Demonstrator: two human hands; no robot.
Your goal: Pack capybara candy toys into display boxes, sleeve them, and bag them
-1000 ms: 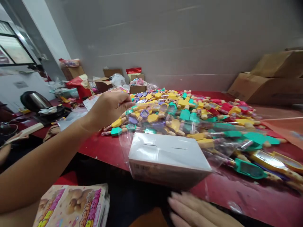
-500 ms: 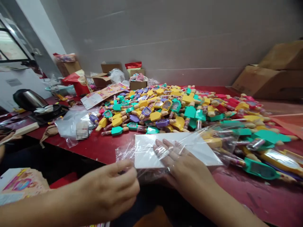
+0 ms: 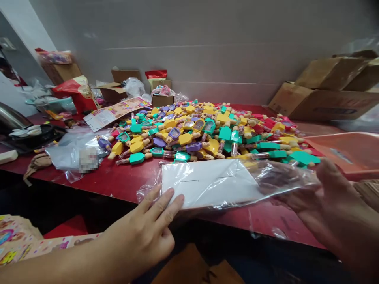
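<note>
A flat white card [image 3: 207, 185] with two short slits lies near the table's front edge inside a clear plastic bag [image 3: 284, 185]. My left hand [image 3: 151, 228] rests its outstretched fingers on the card's front left corner, over the plastic. At the bag's right end is my right hand [image 3: 334, 205], with its thumb raised and apart. Its fingers show blurred through the clear film; whether they are inside the bag or behind it, I cannot tell. Just beyond the card spreads a heap of small toys [image 3: 183, 138] in green, yellow, purple and pink, with tan knobs and clear tubes.
An orange tray [image 3: 349, 146] is on the right, with cardboard boxes [image 3: 319, 98] behind it. Printed cards [image 3: 118, 112] and clear bags [image 3: 71, 148] lie left of the heap. A black tray [image 3: 32, 138] stands farther left. More printed cards [image 3: 17, 240] are stacked at lower left.
My right hand has moved off the card to the bag's right end. My left hand has opened and come onto the card's left corner. The view has shifted right.
</note>
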